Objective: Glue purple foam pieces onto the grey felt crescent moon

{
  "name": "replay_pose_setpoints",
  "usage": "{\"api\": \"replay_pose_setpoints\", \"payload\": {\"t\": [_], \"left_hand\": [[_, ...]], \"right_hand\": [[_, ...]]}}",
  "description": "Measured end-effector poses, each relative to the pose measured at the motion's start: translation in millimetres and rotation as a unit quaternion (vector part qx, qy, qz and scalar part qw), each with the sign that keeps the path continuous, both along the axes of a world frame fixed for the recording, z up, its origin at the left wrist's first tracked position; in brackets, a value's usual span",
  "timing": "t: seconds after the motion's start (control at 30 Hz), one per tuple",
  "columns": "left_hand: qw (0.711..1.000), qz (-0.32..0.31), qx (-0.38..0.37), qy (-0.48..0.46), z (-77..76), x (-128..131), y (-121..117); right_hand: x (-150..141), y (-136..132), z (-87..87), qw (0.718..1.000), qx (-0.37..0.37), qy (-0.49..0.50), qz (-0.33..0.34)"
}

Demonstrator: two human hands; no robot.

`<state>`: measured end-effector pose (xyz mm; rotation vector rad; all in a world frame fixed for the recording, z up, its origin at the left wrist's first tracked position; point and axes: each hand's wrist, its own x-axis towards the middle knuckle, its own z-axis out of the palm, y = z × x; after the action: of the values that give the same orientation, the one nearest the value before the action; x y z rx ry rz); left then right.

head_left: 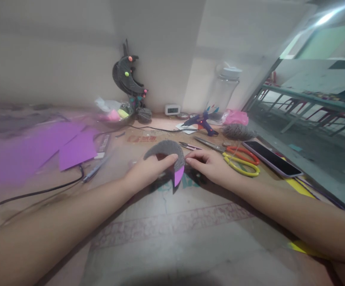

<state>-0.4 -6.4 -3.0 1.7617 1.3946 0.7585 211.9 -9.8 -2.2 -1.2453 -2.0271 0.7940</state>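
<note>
My left hand (148,171) grips a crescent-shaped cutout (168,147), its thumb pressed on the front. Grey yarn covers most of the crescent, while its lower tip (178,175) shows bare purple. At the crescent's right edge my right hand (209,163) is closed in a pinch, apparently on the grey yarn, though the strand between the fingertips is too thin to see clearly. A ball of grey yarn (238,131) lies beyond the right hand, and a loose strand trails from it over the scissors. Beside that wrist are scissors with yellow handles (243,169) and scissors with orange handles (246,154).
A blue glue gun (203,122), a small digital clock (172,109) and a clear bottle (223,89) stand near the wall. A finished dark crescent ornament (127,75) leans there too. Purple sheets (77,149) and a pen lie left; a phone (272,159) lies right.
</note>
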Motion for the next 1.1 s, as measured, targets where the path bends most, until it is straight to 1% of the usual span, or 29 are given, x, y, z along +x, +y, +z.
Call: {"api": "replay_pose_setpoints", "payload": {"t": [0.07,0.13,0.17,0.23,0.33,0.47,0.6,0.73,0.9,1.1], "left_hand": [[1.0,0.009,-0.013,-0.006,-0.4,-1,2],[0.999,0.014,-0.008,-0.032,-2.2,-1,4],[0.999,0.013,-0.001,-0.044,-3.5,-1,4],[0.998,0.008,0.012,-0.061,-6.3,-1,6],[0.997,0.005,0.024,-0.072,-9.2,-1,7],[0.996,-0.007,0.021,-0.086,-9.2,1,6],[0.992,-0.011,0.036,-0.124,-8.1,2,4],[0.992,-0.009,0.034,-0.119,-8.4,2,3],[0.994,-0.016,0.022,-0.102,-11.3,3,5],[0.995,-0.016,0.044,-0.088,-11.0,4,4]], "right_hand": [[2,3,0.8,0.999,0.042,-0.001,0.0],[4,4,1.1,0.996,0.087,0.011,-0.027],[5,4,1.1,0.994,0.103,0.018,-0.039],[3,3,0.6,0.993,0.11,0.023,-0.045],[-2,-2,-0.4,0.997,0.075,0.011,-0.016],[-9,-7,-2.0,1.0,0.019,0.0,0.021],[-12,-7,-3.3,0.997,-0.036,0.051,0.043],[-13,-8,-3.8,0.99,-0.1,0.095,0.041],[-12,-10,-4.3,0.987,-0.116,0.109,0.035],[-13,-13,-4.3,0.988,-0.108,0.108,0.036]]}}
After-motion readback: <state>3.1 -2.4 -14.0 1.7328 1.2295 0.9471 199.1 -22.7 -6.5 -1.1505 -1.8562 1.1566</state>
